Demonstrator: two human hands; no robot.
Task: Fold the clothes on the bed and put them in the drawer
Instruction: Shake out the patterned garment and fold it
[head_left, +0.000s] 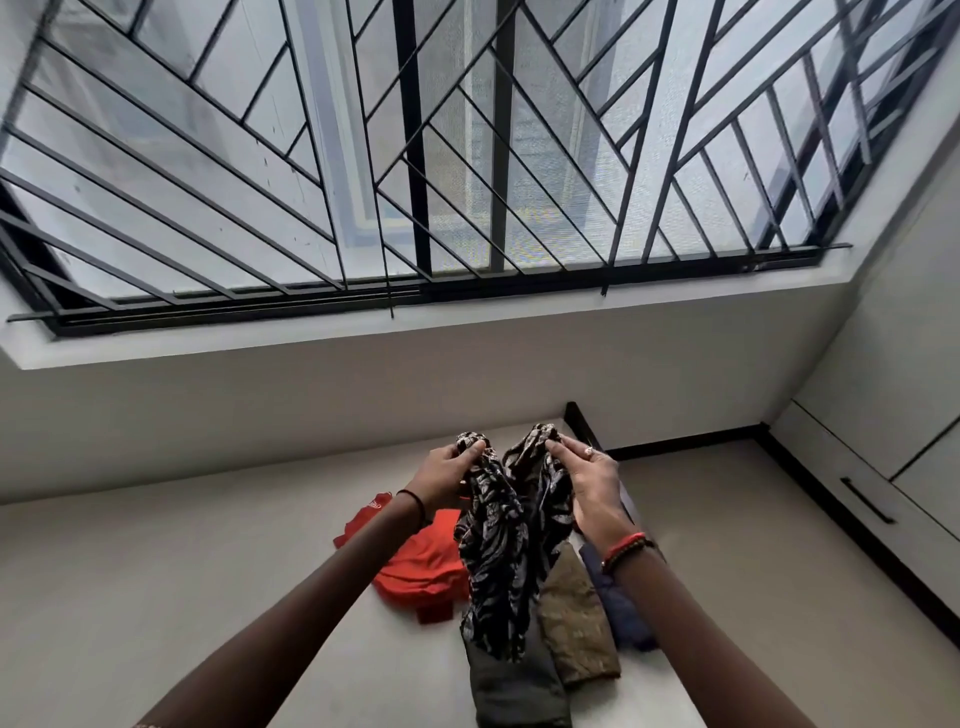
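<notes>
With left hand (451, 470) and right hand (592, 480) each gripping a bunched edge of the patterned garment (498, 545) above the bed (208, 571), spread apart, shake straight, then lay flat there.

At the bottom centre the dark grey garment (514, 686) runs off the lower edge, and at lower right the navy garment (618, 613) lies partly behind a forearm (696, 629). The white print on the orange garment (421, 566), left of centre, is too small to read, and the patterned garment (493, 551) hides its right side. Beyond the window (457, 208) mesh, in the upper half, everything is blurred.
</notes>
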